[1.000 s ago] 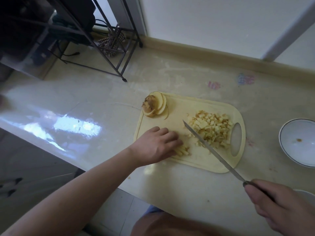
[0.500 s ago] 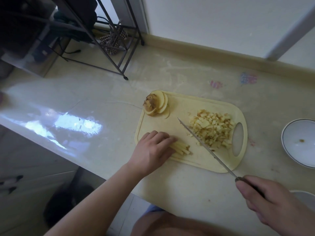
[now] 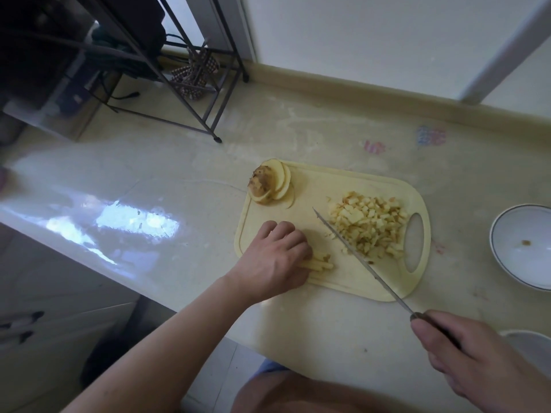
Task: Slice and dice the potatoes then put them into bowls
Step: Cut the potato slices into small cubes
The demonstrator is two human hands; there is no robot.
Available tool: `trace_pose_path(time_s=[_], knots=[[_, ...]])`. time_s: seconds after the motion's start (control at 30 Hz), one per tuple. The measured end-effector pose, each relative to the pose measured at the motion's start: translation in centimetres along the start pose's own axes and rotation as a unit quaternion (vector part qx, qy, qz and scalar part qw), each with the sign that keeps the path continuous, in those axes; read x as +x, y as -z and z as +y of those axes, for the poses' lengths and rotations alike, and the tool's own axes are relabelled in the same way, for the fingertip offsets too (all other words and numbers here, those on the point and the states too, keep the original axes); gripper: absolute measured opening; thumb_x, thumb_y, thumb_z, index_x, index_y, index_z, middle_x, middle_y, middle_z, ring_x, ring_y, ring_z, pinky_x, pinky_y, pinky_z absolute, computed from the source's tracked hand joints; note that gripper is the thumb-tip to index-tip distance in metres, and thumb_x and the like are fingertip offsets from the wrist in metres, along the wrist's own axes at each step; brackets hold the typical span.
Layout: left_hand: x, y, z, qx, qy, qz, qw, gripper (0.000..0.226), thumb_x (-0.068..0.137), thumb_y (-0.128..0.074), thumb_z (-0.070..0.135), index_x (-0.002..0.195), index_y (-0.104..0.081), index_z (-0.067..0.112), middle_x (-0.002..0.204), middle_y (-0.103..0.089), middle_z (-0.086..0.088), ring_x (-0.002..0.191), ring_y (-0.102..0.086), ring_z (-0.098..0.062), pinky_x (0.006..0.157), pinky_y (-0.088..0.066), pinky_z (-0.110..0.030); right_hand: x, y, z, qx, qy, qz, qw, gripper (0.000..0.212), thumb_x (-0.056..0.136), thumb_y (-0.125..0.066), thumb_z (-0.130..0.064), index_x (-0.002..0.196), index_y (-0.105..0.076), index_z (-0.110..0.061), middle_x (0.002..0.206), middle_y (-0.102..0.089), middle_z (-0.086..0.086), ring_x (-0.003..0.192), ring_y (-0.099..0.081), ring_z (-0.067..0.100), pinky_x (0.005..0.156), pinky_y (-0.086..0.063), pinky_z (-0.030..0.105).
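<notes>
A pale yellow cutting board (image 3: 325,186) lies on the counter. A heap of diced potato (image 3: 368,223) sits at its right, beside the handle hole. Several potato slices with a skin-covered end piece (image 3: 269,184) lean at its far left corner. My left hand (image 3: 275,257) presses curled fingers down on a small bundle of potato sticks (image 3: 320,262) near the board's front edge. My right hand (image 3: 477,356) grips the handle of a long knife (image 3: 357,253); its blade slants over the board between the sticks and the diced heap.
A white bowl (image 3: 520,248) with a small speck inside stands right of the board. The rim of a second bowl (image 3: 527,338) shows behind my right hand. A black wire rack (image 3: 190,93) stands at the back left. The counter's front edge runs below my left wrist.
The blade has shifted left from the diced heap toward the sticks. My left hand has drawn back a little, baring more of the stick bundle.
</notes>
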State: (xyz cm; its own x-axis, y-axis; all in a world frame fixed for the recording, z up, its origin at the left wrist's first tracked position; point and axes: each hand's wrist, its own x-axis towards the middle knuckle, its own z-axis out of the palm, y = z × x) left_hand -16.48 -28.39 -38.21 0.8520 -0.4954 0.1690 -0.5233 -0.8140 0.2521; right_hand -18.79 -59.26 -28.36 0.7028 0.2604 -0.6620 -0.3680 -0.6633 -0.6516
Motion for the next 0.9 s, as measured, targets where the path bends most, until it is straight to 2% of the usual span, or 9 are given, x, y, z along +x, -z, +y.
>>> trace_pose_path(time_s=[0.1, 0.2, 0.4, 0.57, 0.77, 0.9], knots=[[0.16, 0.07, -0.35, -0.003, -0.002, -0.034, 0.999, 0.028, 0.079, -0.066, 0.04, 0.094, -0.067, 0.017, 0.095, -0.061, 0.001, 0.101, -0.053, -0.026, 0.088, -0.037, -0.038, -0.07, 0.04, 0.09, -0.007, 0.001, -0.001, 1.0, 0.091, 0.051, -0.04, -0.099, 0.075, -0.046, -0.011, 0.049, -0.044, -0.002, 0.042, -0.036, 0.005, 0.041, -0.031, 0.014], [0.2, 0.29, -0.54, 0.002, -0.016, -0.044, 0.999, 0.028, 0.083, -0.072, 0.038, 0.098, -0.066, 0.015, 0.097, -0.061, 0.0, 0.1, -0.054, -0.026, 0.088, -0.037, -0.037, -0.12, 0.1, -0.01, -0.005, 0.005, 0.003, 1.0, 0.09, 0.051, -0.04, -0.099, 0.073, -0.046, -0.012, 0.049, -0.044, -0.002, 0.041, -0.036, 0.005, 0.042, -0.031, 0.012], [-0.02, 0.9, -0.73, -0.012, -0.039, -0.044, 0.998, 0.027, 0.087, -0.077, 0.034, 0.101, -0.066, 0.013, 0.1, -0.062, -0.002, 0.099, -0.054, -0.027, 0.086, -0.04, -0.038, -0.08, 0.18, 0.04, -0.003, 0.012, 0.01, 1.0, 0.088, 0.052, -0.04, -0.098, 0.071, -0.046, -0.012, 0.049, -0.043, -0.001, 0.04, -0.036, 0.006, 0.041, -0.03, 0.013], [-0.38, 0.66, -0.47, -0.021, -0.062, -0.021, 0.998, 0.015, 0.091, -0.073, 0.025, 0.097, -0.069, 0.012, 0.096, -0.066, -0.002, 0.09, -0.057, -0.027, 0.081, -0.04, -0.036, 0.03, 0.14, 0.07, -0.002, 0.014, 0.011, 1.0, 0.086, 0.052, -0.04, -0.099, 0.069, -0.046, -0.015, 0.049, -0.043, -0.001, 0.04, -0.037, 0.005, 0.042, -0.03, 0.013], [-0.49, 0.43, -0.61, -0.064, -0.025, -0.011, 0.998, 0.019, 0.1, -0.058, 0.026, 0.108, -0.071, 0.014, 0.099, -0.066, 0.001, 0.096, -0.053, -0.024, 0.083, -0.041, -0.037, 0.14, 0.05, 0.14, -0.01, 0.019, 0.012, 1.0, 0.083, 0.053, -0.038, -0.099, 0.068, -0.046, -0.018, 0.05, -0.044, -0.001, 0.041, -0.039, 0.005, 0.043, -0.03, 0.013], [0.3, 0.42, -0.99, -0.093, 0.036, 0.003, 0.995, 0.025, 0.103, -0.051, 0.026, 0.107, -0.073, 0.015, 0.1, -0.068, 0.002, 0.096, -0.052, -0.023, 0.083, -0.042, -0.04, 0.18, 0.05, 0.08, -0.013, 0.015, 0.011, 1.0, 0.083, 0.053, -0.037, -0.099, 0.068, -0.046, -0.018, 0.05, -0.046, -0.001, 0.04, -0.042, 0.005, 0.043, -0.031, 0.013]])
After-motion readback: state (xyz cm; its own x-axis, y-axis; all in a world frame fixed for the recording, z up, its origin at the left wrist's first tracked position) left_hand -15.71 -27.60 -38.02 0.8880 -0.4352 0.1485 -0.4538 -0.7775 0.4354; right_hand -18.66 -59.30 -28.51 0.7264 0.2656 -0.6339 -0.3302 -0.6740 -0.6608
